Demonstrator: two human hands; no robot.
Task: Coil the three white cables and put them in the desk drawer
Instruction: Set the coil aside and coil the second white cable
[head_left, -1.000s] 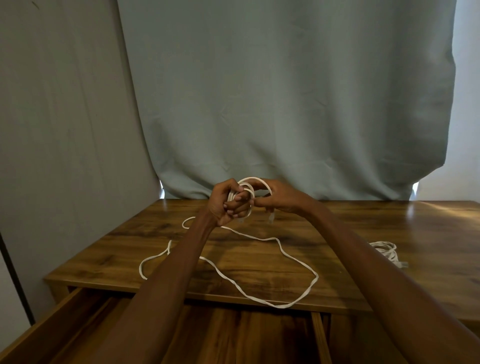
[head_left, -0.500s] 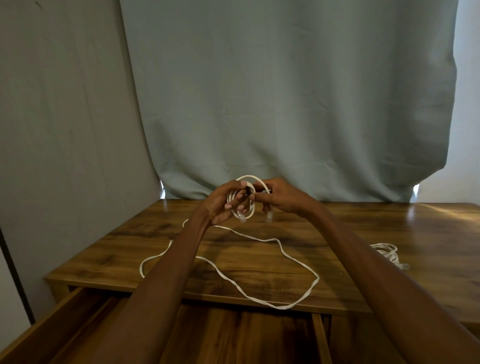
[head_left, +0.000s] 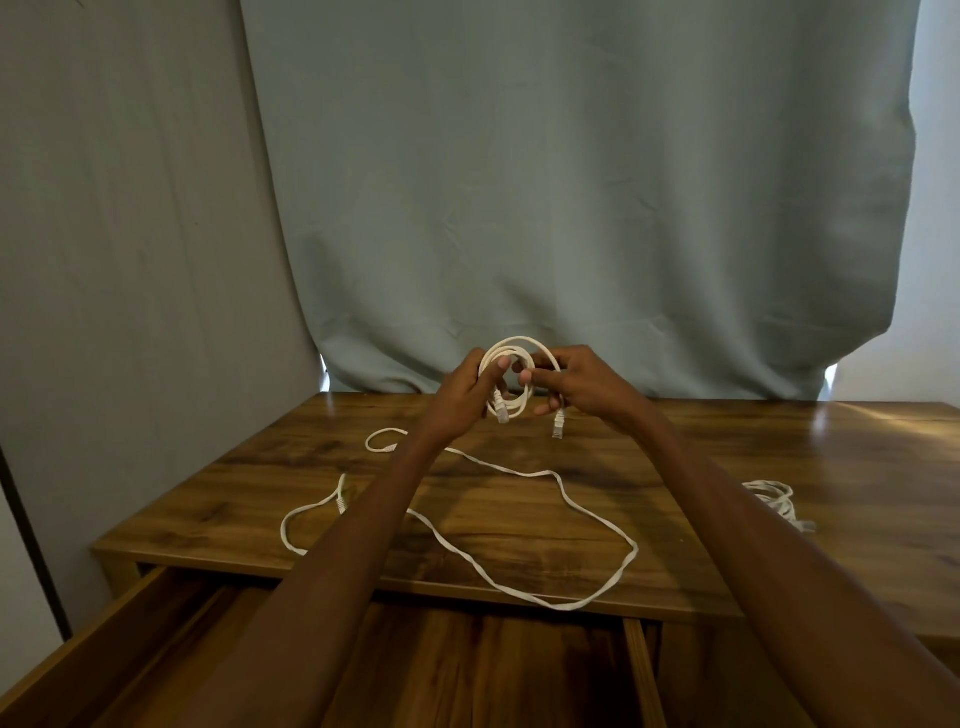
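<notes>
White coiled cable (head_left: 511, 347) pinched by my left hand (head_left: 465, 392) and right hand (head_left: 582, 382); third cable (head_left: 776, 501) half hidden behind my forearm.

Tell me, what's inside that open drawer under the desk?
The drawer shows only bare wood boards and a divider; no cable lies inside. Both forearms cover part of its floor, so those spots stay unseen.

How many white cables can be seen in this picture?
3. A coiled cable is held in both hands, a loose cable lies across the desk, and a bunched cable lies at the right, partly hidden.
</notes>
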